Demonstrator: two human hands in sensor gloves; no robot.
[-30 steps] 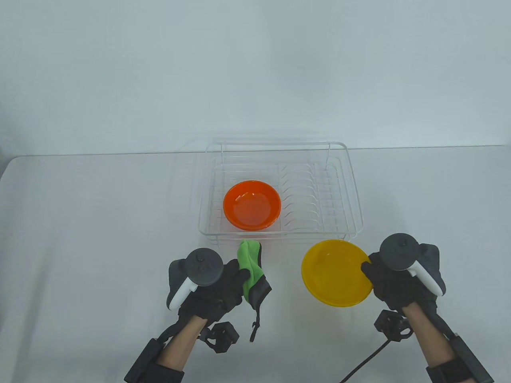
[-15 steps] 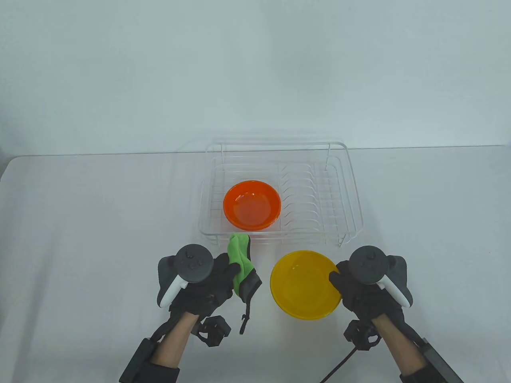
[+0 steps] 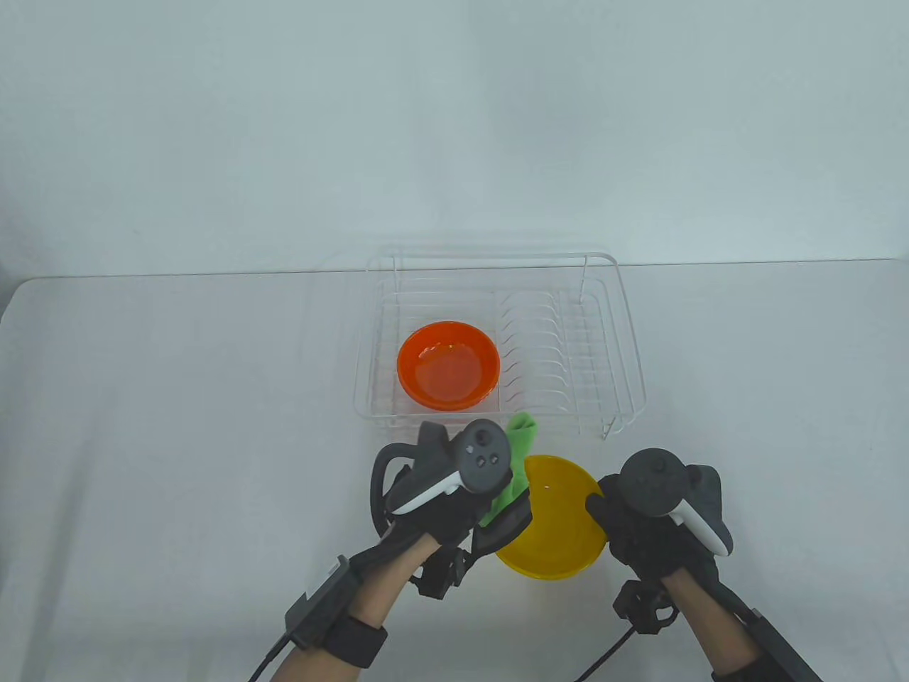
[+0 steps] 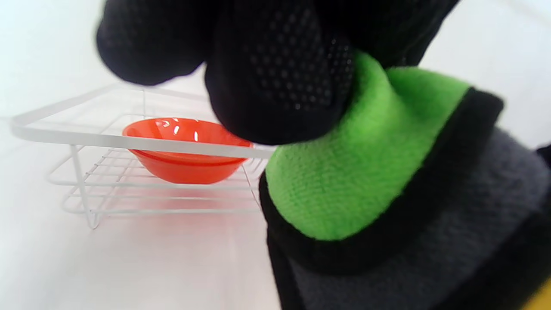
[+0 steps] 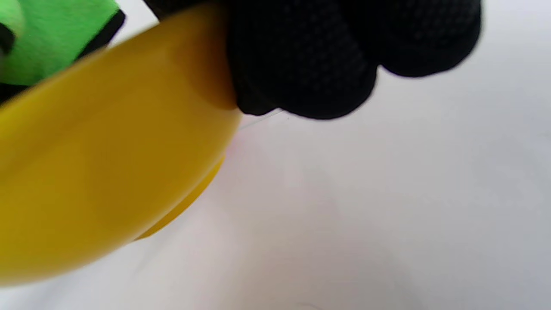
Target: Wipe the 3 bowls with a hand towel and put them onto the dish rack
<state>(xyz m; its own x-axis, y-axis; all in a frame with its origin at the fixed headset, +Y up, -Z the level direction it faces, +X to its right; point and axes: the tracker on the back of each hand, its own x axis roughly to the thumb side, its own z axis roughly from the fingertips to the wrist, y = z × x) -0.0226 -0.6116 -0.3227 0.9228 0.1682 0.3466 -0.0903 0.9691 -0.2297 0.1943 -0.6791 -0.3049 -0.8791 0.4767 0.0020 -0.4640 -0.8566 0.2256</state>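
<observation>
My right hand grips the right rim of a yellow bowl lifted in front of the rack; its underside fills the right wrist view. My left hand holds a green, grey and black hand towel at the bowl's left edge, its green fold bunched under my fingers. An orange bowl sits upright in the left half of the white wire dish rack, also visible as the orange bowl behind the rack wire. A third bowl is not in view.
The rack's right half holds upright plate dividers with nothing in them. The white table stretches to the left and right of the hands. Cables and wrist units trail from both forearms toward the bottom edge.
My left hand has swung right with the towel, from beside the rack's front left to the yellow bowl's left edge. The right hand brought the bowl leftward, then held it nearly still.
</observation>
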